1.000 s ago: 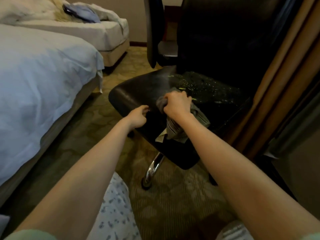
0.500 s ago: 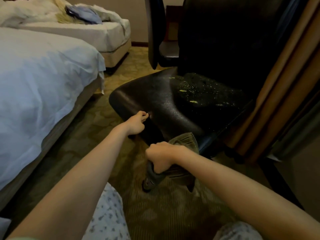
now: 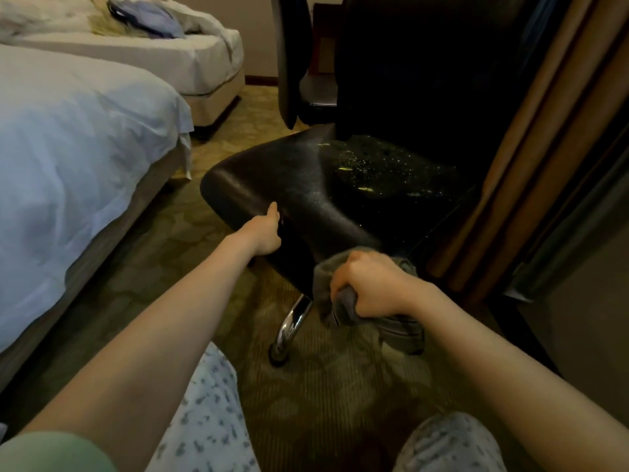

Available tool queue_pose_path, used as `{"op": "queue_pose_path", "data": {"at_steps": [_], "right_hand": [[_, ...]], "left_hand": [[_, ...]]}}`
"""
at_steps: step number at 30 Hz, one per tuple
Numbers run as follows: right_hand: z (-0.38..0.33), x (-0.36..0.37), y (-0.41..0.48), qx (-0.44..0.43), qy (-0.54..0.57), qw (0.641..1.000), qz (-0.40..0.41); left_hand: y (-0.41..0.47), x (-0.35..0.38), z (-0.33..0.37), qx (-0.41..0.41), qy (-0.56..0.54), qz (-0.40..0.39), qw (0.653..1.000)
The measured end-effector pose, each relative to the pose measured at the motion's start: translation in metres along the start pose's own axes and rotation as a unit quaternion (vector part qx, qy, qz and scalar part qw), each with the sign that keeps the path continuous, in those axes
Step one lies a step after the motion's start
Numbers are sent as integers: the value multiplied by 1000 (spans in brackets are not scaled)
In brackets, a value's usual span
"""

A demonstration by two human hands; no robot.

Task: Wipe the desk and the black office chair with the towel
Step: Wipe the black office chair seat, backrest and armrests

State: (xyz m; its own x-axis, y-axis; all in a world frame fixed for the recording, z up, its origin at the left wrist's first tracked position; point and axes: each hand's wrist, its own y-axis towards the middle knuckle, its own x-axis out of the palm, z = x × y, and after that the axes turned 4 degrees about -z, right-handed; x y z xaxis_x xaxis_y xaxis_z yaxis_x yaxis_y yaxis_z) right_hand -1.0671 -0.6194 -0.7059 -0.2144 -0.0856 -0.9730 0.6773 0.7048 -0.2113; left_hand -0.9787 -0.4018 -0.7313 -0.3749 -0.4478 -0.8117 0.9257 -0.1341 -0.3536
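The black office chair [image 3: 292, 178] stands in front of me, its seat speckled with pale crumbs toward the back. My left hand [image 3: 267, 229] grips the seat's front left edge, thumb on top. My right hand [image 3: 369, 284] is shut on a bunched grey towel [image 3: 398, 330], held against the seat's front right corner, with the cloth hanging below my fist. The chair's chrome leg [image 3: 292, 323] shows beneath the seat. The desk is not in view.
A white-sheeted bed [image 3: 75, 158] runs along the left, a second bed [image 3: 153, 52] behind it. Brown curtains [image 3: 531, 148] hang at the right of the chair. A second dark chair [image 3: 299, 63] stands behind. Patterned carpet [image 3: 326, 386] lies below, my knees at the bottom.
My right hand dragged the towel from the middle of the seat down off its front edge, then rose to the front right corner. The left hand kept hold of the seat edge.
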Motion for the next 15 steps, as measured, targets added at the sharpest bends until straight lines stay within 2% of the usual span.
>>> {"op": "queue_pose_path", "data": {"at_steps": [5, 9, 10, 12, 15], "right_hand": [[-24, 18, -10, -23, -61, 990, -124], [-36, 8, -12, -11, -73, 989, -129], [-35, -1, -13, 4, -54, 993, -105], [-25, -22, -10, 46, -18, 999, 5], [7, -44, 13, 171, -39, 963, 204]], "left_hand": [[-6, -4, 20, -21, 98, 30, 995], [-13, 1, 37, -7, 165, 34, 986], [-12, 1, 39, -6, 167, 35, 985], [-10, 0, 38, -5, 161, 39, 986], [-9, -2, 30, 0, 141, 32, 989]]}}
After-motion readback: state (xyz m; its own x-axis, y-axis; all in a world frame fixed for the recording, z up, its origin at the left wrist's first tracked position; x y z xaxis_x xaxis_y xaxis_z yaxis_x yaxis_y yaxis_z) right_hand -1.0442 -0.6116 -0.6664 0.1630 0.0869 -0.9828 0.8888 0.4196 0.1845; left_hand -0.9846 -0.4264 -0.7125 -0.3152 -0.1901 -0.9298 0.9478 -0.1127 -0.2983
